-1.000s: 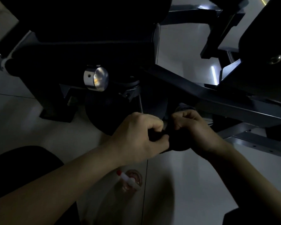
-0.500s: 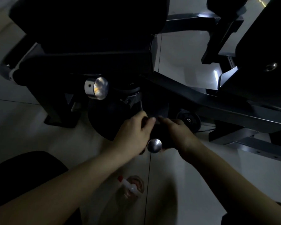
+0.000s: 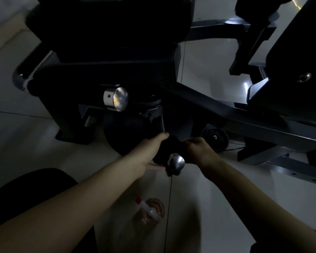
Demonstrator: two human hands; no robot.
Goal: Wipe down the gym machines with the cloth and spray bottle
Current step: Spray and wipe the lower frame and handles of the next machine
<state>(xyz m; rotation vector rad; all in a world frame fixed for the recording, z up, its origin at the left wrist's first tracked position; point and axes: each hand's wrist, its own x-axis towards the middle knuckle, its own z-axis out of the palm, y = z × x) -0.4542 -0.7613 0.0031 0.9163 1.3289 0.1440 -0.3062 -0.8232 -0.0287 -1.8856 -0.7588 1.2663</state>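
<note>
Between the hands: dark cloth (image 3: 169, 148), wrapped over a short machine bar just behind its chrome end cap (image 3: 176, 161). The left hand (image 3: 148, 154) and right hand (image 3: 199, 148) each curl round it, one per side. Advised: twist the grips opposite ways, draw toward the cap, finish on its face. Below the hands, on the floor (image 3: 217, 198): spray bottle (image 3: 150, 210), untouched. Beyond the left hand: second chrome cap (image 3: 117, 98). Just beside the right hand: black roller (image 3: 215, 137), likely to crowd the knuckles. Cloth edges lost in gloom.

Hands (image 3: 173, 152) side by side around cloth (image 3: 169, 147) under machine (image 3: 117, 70), spray bottle (image 3: 150, 210) on floor (image 3: 217, 207) nearer.
</note>
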